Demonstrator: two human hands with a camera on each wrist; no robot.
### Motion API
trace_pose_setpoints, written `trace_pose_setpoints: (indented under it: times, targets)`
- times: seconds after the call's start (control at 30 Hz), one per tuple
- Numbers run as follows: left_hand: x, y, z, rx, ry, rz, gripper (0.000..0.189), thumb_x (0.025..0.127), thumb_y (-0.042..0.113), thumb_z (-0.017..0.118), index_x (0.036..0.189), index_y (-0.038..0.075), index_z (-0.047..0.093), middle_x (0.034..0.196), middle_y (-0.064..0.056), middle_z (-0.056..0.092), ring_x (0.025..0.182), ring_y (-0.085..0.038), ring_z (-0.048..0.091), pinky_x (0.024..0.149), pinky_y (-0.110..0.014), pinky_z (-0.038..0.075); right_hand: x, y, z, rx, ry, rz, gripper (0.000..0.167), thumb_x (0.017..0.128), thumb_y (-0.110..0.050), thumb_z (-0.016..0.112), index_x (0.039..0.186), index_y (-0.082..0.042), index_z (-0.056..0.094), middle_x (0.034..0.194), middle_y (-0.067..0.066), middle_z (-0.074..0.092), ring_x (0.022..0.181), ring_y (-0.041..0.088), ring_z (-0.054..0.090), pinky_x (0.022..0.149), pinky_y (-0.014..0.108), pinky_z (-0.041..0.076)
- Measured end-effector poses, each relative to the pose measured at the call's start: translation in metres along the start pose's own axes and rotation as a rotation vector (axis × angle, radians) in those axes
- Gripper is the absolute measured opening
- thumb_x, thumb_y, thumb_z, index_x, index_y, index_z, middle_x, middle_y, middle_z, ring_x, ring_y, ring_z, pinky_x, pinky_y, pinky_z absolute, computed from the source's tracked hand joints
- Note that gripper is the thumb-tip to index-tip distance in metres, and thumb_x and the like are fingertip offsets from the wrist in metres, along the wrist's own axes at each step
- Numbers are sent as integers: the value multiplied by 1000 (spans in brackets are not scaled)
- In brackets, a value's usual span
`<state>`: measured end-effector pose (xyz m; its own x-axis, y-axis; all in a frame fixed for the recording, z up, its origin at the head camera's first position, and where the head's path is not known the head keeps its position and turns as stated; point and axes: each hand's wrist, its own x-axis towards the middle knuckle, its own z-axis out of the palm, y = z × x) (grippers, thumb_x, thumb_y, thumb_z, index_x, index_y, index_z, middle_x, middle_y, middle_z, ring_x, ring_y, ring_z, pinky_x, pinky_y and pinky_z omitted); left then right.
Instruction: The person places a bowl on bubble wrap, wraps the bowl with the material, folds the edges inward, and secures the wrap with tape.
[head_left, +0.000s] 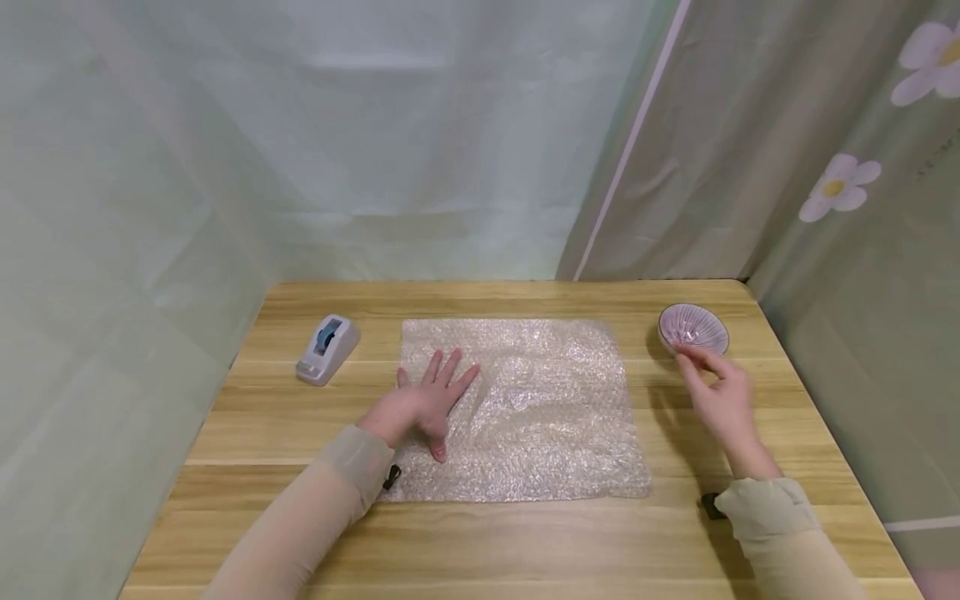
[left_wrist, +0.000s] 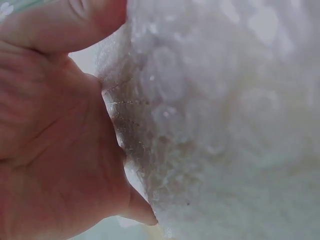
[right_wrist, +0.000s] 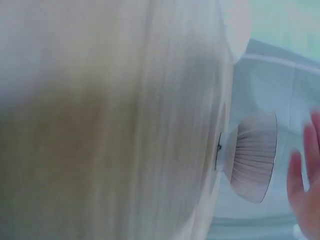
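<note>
A sheet of bubble wrap (head_left: 540, 408) lies flat on the wooden table. My left hand (head_left: 429, 408) rests on its left part with the fingers spread; the left wrist view shows the palm (left_wrist: 60, 135) against the bubbles. At the right stands a small ribbed, purplish bowl (head_left: 693, 327), upright on the table. My right hand (head_left: 723, 400) is at the bowl's near side, fingertips overlapping the rim in the head view. In the right wrist view the blurred fingers (right_wrist: 312, 160) are apart from the bowl (right_wrist: 254, 157) and hold nothing.
A white tape dispenser (head_left: 327, 350) with a blue roll stands on the left of the table (head_left: 480, 550). Pale curtains (head_left: 420, 142) hang behind and on both sides of the table, those at the right printed with white flowers (head_left: 840, 187).
</note>
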<state>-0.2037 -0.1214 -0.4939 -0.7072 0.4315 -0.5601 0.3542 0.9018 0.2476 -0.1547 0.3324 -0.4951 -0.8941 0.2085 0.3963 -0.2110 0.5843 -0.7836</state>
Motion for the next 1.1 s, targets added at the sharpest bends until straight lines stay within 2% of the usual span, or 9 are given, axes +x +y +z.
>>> trace_pose_setpoints:
  times: [0.1,0.17,0.27,0.33,0.47,0.6,0.73,0.93,1.1]
  targets:
    - [-1,0,0,0,13,5,160,57,25,104,172,36,-7,174,-5,-31,158,-35,-31,110,-88,-7,9,1,-7,149,208,267,38,104,-13,67,142,-4,68,123,2,69,102,-1,57,85,15,46]
    - [-2,0,0,0,21,8,160,57,25,105,172,36,-6,174,-6,-30,158,-35,-29,111,-88,-7,16,4,-12,249,268,463,54,106,-21,65,157,-11,53,135,-2,59,105,2,53,85,17,46]
    - [-4,-1,-1,-6,34,17,159,57,26,105,173,34,-3,175,-7,-27,159,-36,-27,111,-88,-7,26,10,-18,321,231,688,71,107,-28,62,170,-20,29,151,2,43,105,4,49,82,18,47]
    - [-5,-2,-1,-15,36,22,158,57,26,105,173,34,-2,175,-6,-27,159,-35,-27,112,-87,-8,30,15,-21,339,148,768,77,108,-32,58,173,-19,17,156,7,38,105,5,50,80,17,50]
    - [-4,-5,0,-40,33,37,157,59,25,105,173,34,-1,176,-6,-27,159,-34,-28,113,-85,-12,34,22,-21,348,9,828,77,111,-35,49,173,-12,10,151,7,42,107,6,52,81,15,52]
    - [-3,-5,0,-66,32,50,156,58,23,105,174,34,0,176,-5,-26,159,-34,-28,112,-85,-13,37,29,-17,300,-29,831,74,112,-38,43,172,-8,12,141,2,47,108,5,50,89,17,47]
    - [-4,-4,-1,-72,30,52,156,58,24,105,174,33,1,176,-6,-26,159,-34,-28,112,-85,-13,38,35,-16,188,-77,798,74,112,-40,38,171,-2,16,131,4,50,102,6,51,84,21,46]
    - [-7,0,-3,-37,42,48,155,58,27,104,174,32,2,176,-7,-25,160,-35,-26,113,-86,-9,42,39,-17,32,-176,760,70,111,-44,38,161,6,37,113,8,59,93,10,54,81,25,44]
    - [-9,0,-4,-16,55,53,154,58,28,105,174,31,3,177,-8,-22,161,-36,-23,113,-87,-6,46,43,-19,32,-276,756,57,112,-43,36,139,3,54,84,-12,65,85,9,55,83,28,42]
